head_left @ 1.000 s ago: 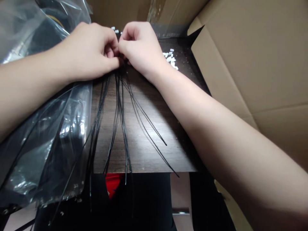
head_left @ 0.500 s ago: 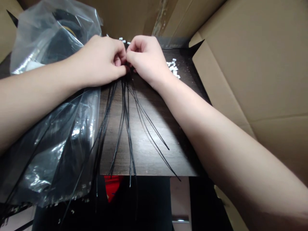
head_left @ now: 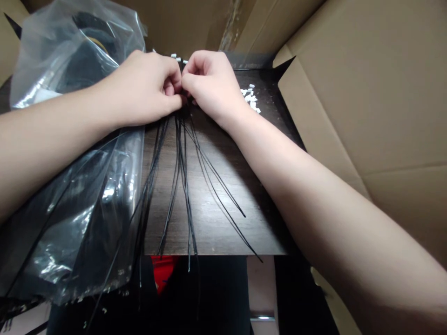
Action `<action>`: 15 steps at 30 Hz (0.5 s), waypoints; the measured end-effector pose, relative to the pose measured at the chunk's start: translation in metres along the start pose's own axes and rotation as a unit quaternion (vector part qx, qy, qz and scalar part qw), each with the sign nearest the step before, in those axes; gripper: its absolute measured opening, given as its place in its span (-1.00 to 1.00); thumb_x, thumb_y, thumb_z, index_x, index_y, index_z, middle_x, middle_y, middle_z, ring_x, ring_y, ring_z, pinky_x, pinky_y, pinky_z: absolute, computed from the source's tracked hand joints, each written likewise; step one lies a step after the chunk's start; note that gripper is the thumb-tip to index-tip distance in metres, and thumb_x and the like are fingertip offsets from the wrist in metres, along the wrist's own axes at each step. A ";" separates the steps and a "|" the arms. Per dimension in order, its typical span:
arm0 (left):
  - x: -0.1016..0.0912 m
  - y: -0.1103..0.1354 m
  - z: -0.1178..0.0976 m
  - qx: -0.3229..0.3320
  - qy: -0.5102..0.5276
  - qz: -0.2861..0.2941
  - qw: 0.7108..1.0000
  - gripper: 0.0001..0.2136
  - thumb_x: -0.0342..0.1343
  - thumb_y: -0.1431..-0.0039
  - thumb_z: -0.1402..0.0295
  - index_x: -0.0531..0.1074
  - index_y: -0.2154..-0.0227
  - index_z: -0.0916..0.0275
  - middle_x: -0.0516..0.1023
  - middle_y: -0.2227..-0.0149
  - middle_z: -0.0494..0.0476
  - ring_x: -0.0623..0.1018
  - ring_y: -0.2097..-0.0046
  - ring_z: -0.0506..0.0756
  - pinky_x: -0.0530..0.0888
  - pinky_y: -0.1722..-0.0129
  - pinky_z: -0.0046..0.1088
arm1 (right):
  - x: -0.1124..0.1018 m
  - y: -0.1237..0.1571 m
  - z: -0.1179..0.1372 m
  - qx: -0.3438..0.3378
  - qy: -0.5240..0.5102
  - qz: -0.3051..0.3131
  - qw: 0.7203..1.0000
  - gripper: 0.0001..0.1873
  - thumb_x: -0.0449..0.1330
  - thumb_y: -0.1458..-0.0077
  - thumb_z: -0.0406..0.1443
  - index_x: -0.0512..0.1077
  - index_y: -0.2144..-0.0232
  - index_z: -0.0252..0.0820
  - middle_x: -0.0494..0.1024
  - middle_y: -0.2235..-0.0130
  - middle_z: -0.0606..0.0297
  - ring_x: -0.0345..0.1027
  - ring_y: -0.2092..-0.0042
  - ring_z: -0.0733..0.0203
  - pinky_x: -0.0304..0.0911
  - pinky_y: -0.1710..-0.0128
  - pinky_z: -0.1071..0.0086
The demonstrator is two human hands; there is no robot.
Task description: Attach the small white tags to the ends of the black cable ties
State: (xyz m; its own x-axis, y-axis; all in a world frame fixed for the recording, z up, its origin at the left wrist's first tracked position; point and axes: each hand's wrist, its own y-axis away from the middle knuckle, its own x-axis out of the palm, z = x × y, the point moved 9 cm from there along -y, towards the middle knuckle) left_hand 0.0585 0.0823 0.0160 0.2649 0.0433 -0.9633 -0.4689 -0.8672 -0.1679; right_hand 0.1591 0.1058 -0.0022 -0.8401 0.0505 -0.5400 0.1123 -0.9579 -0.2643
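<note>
Both hands meet at the back of the dark wood-grain table point(head_left: 216, 223). My left hand point(head_left: 148, 88) is closed, thumb and fingers pinched at the top of a bunch of thin black wires point(head_left: 179, 153). Against its fingertips sits my right hand point(head_left: 213, 86), also closed in a pinch; whatever lies between its fingers is hidden. From under the fingers the wires fan toward me, and several hang over the table's front edge. Small white connectors point(head_left: 250, 98) lie in a pile beside my right wrist. A few more white pieces point(head_left: 175, 56) show behind the hands.
A clear plastic bag point(head_left: 87, 232) covers the table's left side, with a black coil point(head_left: 85, 60) inside or beneath it. Brown cardboard walls stand at the back point(head_left: 188, 28) and right point(head_left: 366, 93). Something red point(head_left: 163, 270) shows below the front edge.
The view has shifted very slightly. Both hands keep the same pinched pose at the same place, and the wires have hardly moved.
</note>
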 end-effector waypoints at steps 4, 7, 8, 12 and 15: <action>0.000 0.000 0.000 -0.008 -0.013 0.002 1.000 -0.73 0.06 -0.10 0.25 0.55 0.26 0.30 0.43 0.43 -0.07 0.54 0.24 0.06 0.42 0.01 -0.29 | 0.000 0.000 0.004 -0.026 -0.016 0.001 1.000 -0.80 0.09 0.05 -0.46 0.24 0.60 -0.11 0.38 0.50 0.39 0.26 0.38 0.31 0.12 0.40 0.43; 0.000 -0.001 -0.001 -0.009 -0.024 0.004 1.000 -0.70 0.03 -0.09 0.23 0.53 0.27 0.32 0.41 0.42 -0.08 0.56 0.20 0.08 0.42 -0.02 -0.25 | 0.000 0.000 0.004 -0.030 -0.033 0.001 0.999 -0.81 0.07 0.09 -0.47 0.23 0.61 -0.12 0.35 0.50 0.40 0.24 0.40 0.32 0.08 0.40 0.42; -0.001 -0.001 -0.002 -0.007 -0.028 0.003 1.000 -0.71 0.02 -0.09 0.22 0.52 0.28 0.32 0.41 0.41 -0.08 0.56 0.19 0.08 0.42 -0.04 -0.24 | -0.001 0.000 0.003 -0.032 -0.036 -0.002 0.999 -0.82 0.07 0.10 -0.48 0.23 0.62 -0.12 0.35 0.50 0.40 0.24 0.39 0.31 0.07 0.40 0.42; -0.004 0.001 -0.003 -0.011 -0.030 0.000 0.999 -0.73 0.03 -0.10 0.23 0.50 0.30 0.32 0.40 0.41 -0.08 0.55 0.18 0.07 0.41 -0.06 -0.23 | -0.002 -0.002 0.003 -0.032 -0.036 -0.013 0.999 -0.79 0.04 0.14 -0.52 0.22 0.63 -0.13 0.35 0.50 0.40 0.24 0.38 0.30 0.05 0.38 0.41; -0.004 0.001 -0.003 -0.017 -0.029 0.003 0.999 -0.74 0.04 -0.11 0.25 0.51 0.28 0.31 0.43 0.40 -0.06 0.55 0.19 0.07 0.41 -0.04 -0.25 | -0.002 -0.002 0.003 -0.021 -0.029 -0.012 0.999 -0.76 0.03 0.12 -0.54 0.22 0.63 -0.12 0.35 0.49 0.41 0.25 0.37 0.30 0.05 0.37 0.41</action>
State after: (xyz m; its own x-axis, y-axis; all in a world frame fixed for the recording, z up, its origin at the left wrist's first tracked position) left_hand 0.0591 0.0796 0.0202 0.2122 0.0661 -0.9750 -0.4419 -0.8834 -0.1561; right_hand 0.1587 0.1071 0.0018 -0.8719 0.0562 -0.4864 0.1123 -0.9439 -0.3105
